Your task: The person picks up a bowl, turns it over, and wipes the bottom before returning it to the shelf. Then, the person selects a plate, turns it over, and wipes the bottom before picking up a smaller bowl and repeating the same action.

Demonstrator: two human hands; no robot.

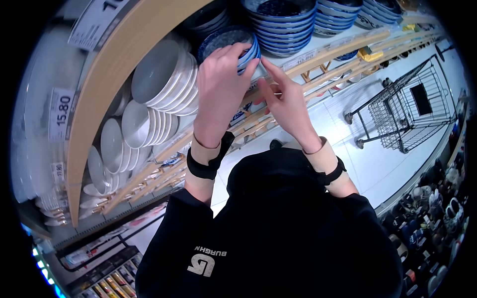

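My left hand [223,82] is at a short stack of blue patterned bowls [226,38] on the shelf, its fingers hooked over the near rim and the thumb against the outside, so it grips the bowl's edge. My right hand [285,102] is just to the right, index finger stretched toward the side of the same stack, the other fingers loosely bent and apart, with nothing in it. A taller stack of blue and white bowls [283,30] stands right behind. Leaning rows of white plates [158,69] fill the shelf left of my left hand.
More blue bowls [340,15] line the shelf to the right. A wooden shelf edge [94,94] carries a price tag [61,111] at the left. A black wire shopping cart [402,109] stands on the white floor. Dense rows of small goods [427,223] lie at the lower right.
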